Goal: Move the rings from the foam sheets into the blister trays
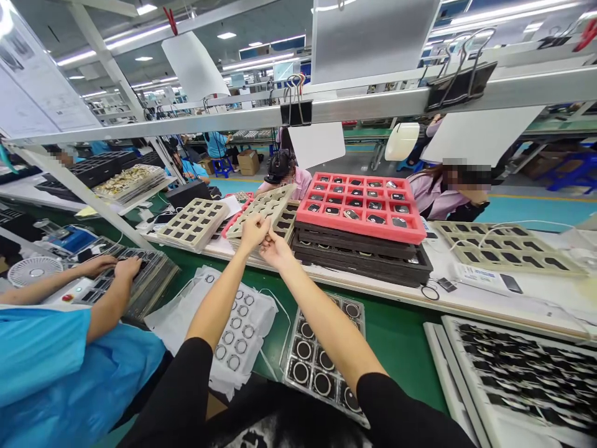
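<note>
My left hand (255,233) and my right hand (276,249) meet in front of me with arms stretched out, fingertips close together. Both sets of fingers are closed in a pinch; whatever they hold, if anything, is too small or hidden to make out. Just behind them is a tilted beige foam tray (278,200) with pockets, stacked on other trays; whether my hands touch it I cannot tell. To their right, a red foam tray (361,229) of small dark parts rests on black trays (354,256). Below my forearms lies a clear plastic tray (311,372) of black parts with round rings.
A white sheet (205,292) with several rings lies left of the clear tray. Further left, a co-worker in blue (93,367) handles stacked trays (153,280). A metal rail (364,102) with clips crosses overhead. White trays (480,386) of black strips stand at right.
</note>
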`<state>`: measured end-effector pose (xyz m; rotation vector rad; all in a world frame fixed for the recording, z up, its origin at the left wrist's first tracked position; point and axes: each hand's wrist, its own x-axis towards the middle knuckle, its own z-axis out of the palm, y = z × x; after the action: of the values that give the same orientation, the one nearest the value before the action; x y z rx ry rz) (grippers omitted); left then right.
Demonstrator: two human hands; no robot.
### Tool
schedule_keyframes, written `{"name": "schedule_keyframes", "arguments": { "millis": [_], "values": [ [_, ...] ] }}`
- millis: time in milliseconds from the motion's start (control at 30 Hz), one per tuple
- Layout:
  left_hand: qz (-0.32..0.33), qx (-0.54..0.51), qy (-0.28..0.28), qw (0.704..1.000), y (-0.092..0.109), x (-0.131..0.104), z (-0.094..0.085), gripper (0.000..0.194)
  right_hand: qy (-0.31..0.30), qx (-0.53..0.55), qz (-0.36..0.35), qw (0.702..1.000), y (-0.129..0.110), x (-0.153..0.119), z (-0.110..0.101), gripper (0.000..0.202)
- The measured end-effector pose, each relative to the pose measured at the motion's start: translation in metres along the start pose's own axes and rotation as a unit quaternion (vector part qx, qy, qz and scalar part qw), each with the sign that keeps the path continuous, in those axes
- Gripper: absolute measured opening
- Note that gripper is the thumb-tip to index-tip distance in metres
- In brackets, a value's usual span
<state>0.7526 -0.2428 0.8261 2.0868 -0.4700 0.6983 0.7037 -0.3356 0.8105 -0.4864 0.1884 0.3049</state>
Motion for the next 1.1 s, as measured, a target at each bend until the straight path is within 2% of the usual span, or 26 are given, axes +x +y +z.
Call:
{"name": "schedule_keyframes", "arguments": {
  "millis": [167, 267, 367, 533, 700, 800, 867, 933, 1000, 1033, 1100],
  "values": [
    [-0.010, 0.025, -0.005, 1.000, 0.008, 0.004, 0.000, 0.040, 0.014, 0.060, 0.011, 0.998, 0.001, -0.001, -0.001, 0.038],
    [-0.013, 0.035, -0.030, 0.999, 0.011, 0.012, -0.004, 0.041, 0.011, 0.059, 0.004, 0.998, 0.001, -0.002, -0.001, 0.034],
    [-0.018, 0.028, -0.031, 0.999, 0.014, 0.022, -0.010, 0.041, 0.042, 0.048, -0.012, 0.998, 0.002, -0.004, -0.002, 0.028],
    [-0.061, -0.045, 0.028, 0.997, 0.020, 0.050, -0.028, 0.047, 0.087, 0.040, -0.027, 0.995, 0.004, -0.008, -0.006, 0.022],
    [-0.097, -0.073, 0.123, 0.985, 0.028, 0.093, -0.065, 0.051, 0.151, 0.004, -0.030, 0.988, 0.008, -0.007, -0.022, 0.022],
    [-0.082, -0.083, 0.160, 0.980, 0.041, 0.102, -0.084, 0.050, 0.170, -0.016, -0.026, 0.985, 0.014, -0.005, -0.038, 0.017],
    [-0.042, -0.091, 0.179, 0.979, 0.053, 0.088, -0.089, 0.051, 0.186, -0.029, -0.036, 0.981, 0.019, -0.006, -0.048, 0.017],
    [0.011, -0.080, 0.191, 0.978, 0.068, 0.050, -0.085, 0.050, 0.215, -0.053, -0.070, 0.973, 0.023, -0.014, -0.056, 0.027],
    [0.044, -0.026, 0.192, 0.980, 0.082, -0.010, -0.071, 0.048, 0.210, -0.087, -0.123, 0.966, 0.025, -0.030, -0.064, 0.037],
    [0.045, 0.018, 0.190, 0.981, 0.089, -0.046, -0.062, 0.047, 0.174, -0.105, -0.145, 0.968, 0.026, -0.043, -0.068, 0.040],
    [0.058, 0.124, 0.140, 0.981, 0.102, -0.125, -0.044, 0.044, 0.049, -0.150, -0.165, 0.974, 0.028, -0.075, -0.079, 0.046]
  ]
}}
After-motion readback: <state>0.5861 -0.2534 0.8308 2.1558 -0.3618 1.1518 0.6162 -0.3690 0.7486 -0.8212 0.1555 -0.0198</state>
